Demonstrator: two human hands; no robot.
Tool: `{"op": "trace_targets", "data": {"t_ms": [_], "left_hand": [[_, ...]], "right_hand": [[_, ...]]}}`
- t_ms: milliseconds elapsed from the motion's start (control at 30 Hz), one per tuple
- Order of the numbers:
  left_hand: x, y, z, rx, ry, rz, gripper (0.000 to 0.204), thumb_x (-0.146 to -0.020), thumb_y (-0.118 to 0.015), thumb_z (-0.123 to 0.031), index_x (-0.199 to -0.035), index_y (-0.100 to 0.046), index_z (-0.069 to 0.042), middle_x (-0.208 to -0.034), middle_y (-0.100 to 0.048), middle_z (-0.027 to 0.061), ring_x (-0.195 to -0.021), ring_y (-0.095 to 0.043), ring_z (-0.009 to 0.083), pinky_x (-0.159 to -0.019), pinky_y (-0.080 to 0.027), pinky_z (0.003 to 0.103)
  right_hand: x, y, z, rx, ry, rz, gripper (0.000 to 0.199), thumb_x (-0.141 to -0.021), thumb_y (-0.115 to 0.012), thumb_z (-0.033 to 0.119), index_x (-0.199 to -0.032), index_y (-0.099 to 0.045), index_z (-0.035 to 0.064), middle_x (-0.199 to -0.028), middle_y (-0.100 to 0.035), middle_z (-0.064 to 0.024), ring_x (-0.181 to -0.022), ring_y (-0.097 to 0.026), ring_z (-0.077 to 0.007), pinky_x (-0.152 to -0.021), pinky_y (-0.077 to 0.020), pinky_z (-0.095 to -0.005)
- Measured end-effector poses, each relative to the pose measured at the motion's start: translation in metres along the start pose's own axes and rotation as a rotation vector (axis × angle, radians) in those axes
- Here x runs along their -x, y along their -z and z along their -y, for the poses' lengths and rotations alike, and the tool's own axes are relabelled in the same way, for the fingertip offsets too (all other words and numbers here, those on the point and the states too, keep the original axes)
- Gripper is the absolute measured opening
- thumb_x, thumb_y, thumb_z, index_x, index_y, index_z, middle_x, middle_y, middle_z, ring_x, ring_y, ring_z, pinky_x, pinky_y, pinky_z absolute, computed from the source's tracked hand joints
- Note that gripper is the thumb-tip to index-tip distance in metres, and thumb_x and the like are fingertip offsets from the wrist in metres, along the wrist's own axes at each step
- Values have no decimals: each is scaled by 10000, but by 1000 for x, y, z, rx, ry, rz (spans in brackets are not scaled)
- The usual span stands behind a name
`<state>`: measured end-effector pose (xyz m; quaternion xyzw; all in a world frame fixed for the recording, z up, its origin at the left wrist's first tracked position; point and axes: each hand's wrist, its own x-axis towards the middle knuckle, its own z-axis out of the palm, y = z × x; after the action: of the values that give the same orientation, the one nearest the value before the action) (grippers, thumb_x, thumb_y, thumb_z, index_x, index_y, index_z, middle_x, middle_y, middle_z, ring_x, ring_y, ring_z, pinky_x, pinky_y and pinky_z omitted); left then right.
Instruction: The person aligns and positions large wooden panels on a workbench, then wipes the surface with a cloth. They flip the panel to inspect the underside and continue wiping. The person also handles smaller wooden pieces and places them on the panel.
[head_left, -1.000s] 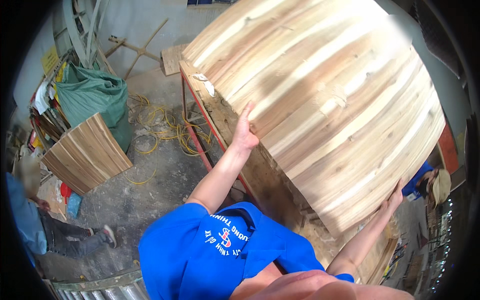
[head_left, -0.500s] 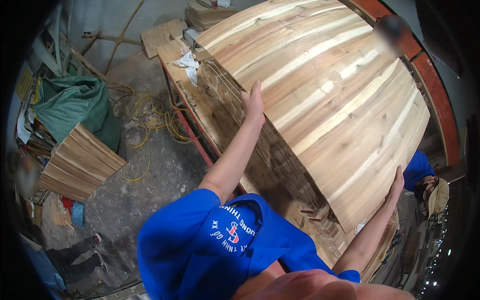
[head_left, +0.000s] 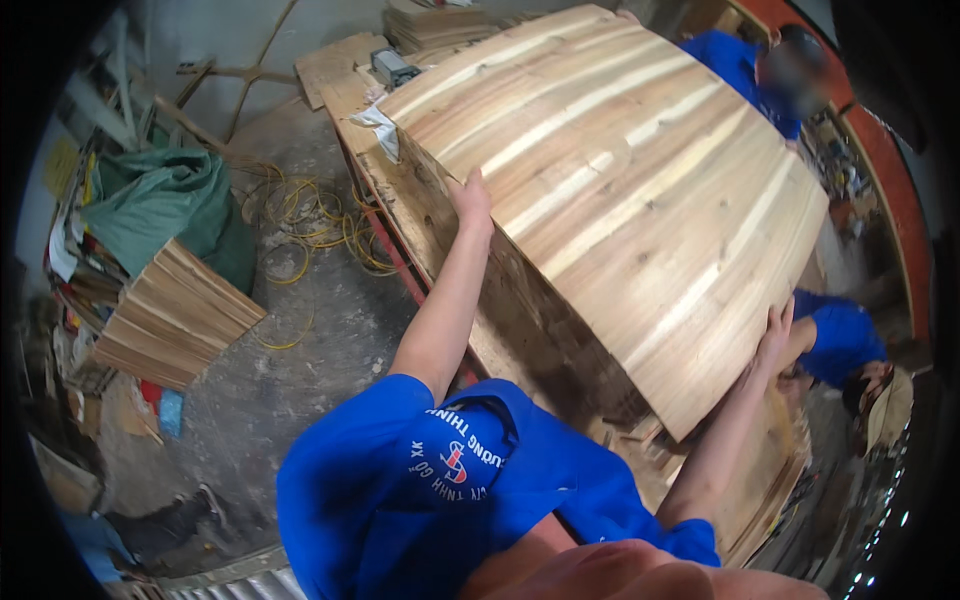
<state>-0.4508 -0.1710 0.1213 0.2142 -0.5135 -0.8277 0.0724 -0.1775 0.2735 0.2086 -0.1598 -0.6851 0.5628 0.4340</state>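
Now flatter, wooden panel [head_left: 620,200] in both hands

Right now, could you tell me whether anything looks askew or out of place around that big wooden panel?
The wooden panel sits tilted, overhanging the workbench edge, held by the left hand and right hand. Yellow cable lies tangled on the floor.

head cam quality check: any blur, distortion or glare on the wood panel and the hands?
Head view: strong fisheye, so the wood panel has edges that bow and the corners go black. Light is even and diffuse, no harsh glare on the panel. Left hand and right hand read fairly sharp on its edges; the blue shirt at the bottom is soft, and the far rim is smeared.
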Motion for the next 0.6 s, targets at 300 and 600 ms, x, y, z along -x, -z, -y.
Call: {"op": "trace_targets", "data": {"t_ms": [300,600], "left_hand": [[-2,-3,25,103,173,267,363,-946,-371,-97,-1221,-372,140,-1148,-512,293,-1013,-589,389,-862,-552,503],[24,-106,-187,155,-1412,202,626,-824,-521,-105,-1386,-252,-41,-1421,-271,128,-1324,-283,232,-1057,-292,386]], "right_hand": [[-6,-11,32,1055,91,273,593,-909,-519,270,-1409,-324,17,-1411,-380,-152,-1295,-345,-245,-1067,-281,-335],[179,17,197,842,160,-359,542,-927,-461,298,-1374,-354,11,-1213,-462,-148,-1017,-406,-213,-864,-347,-320]]}}
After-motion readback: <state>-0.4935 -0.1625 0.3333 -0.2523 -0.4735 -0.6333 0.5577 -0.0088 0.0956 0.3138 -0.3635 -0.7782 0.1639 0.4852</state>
